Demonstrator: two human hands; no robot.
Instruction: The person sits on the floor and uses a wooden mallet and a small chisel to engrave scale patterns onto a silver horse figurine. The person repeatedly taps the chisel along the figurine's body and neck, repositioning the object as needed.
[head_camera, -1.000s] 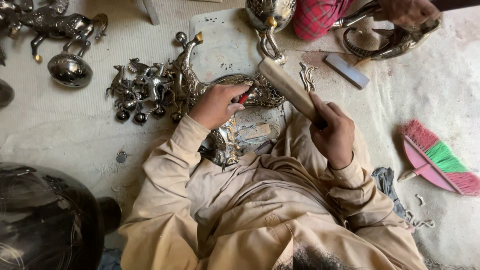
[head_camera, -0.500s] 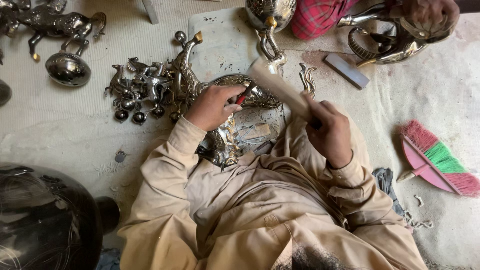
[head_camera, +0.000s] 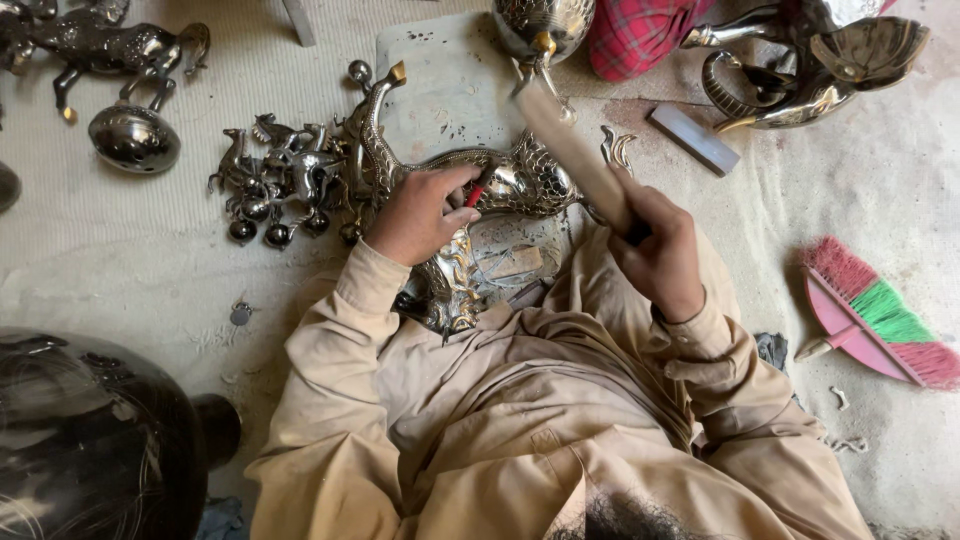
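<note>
**Chasing a metal bird figure**

Left hand pinches a red-handled punch against the silver bird figure. Right hand has a closed grip on a wooden mallet, raised over the figure. Small horse figurines clustered just left. Pink-green brush lies on the floor, right.

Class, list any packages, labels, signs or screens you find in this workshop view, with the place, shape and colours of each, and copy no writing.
None in view: no package, label, sign or screen shows among the metal figures on the cloth, only tools and a brush.
</note>
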